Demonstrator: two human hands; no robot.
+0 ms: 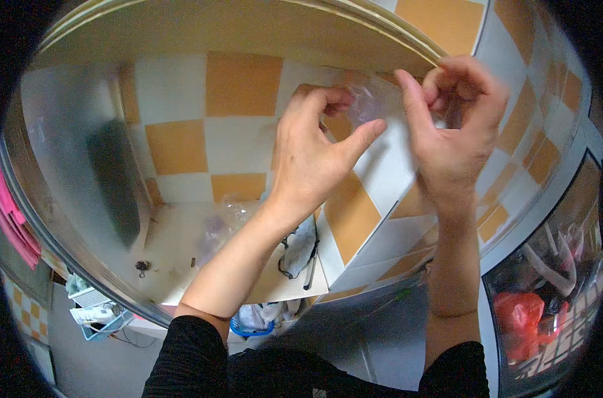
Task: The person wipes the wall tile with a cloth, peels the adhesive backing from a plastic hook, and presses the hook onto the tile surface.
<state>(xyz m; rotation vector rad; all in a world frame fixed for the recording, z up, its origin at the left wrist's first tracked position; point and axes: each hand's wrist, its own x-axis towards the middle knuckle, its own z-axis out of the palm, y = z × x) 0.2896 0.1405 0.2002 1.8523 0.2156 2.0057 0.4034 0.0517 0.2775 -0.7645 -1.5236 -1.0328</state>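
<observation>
My left hand (311,142) is raised in front of the tiled wall, its thumb stretched out and its fingers loosely bent. Beside its fingertips shows a crumpled piece of clear plastic (362,103); whether the fingers touch it I cannot tell. To the right, my right hand (457,113) is up near the end of the overhead board (407,46), slightly blurred. Its thumb points upward, apart from the curled fingers, and no object can be made out in it. Below my left forearm, clear plastic bags (232,215) lie on a pale shelf (172,232).
A black binder clip (143,266), a greyish pouch with dark cord (300,249) and a dark pen (309,273) lie on the shelf. Below is a blue basket (253,330). Pale blue baskets (109,322) stand lower left; a red plastic bag (517,315) is at right.
</observation>
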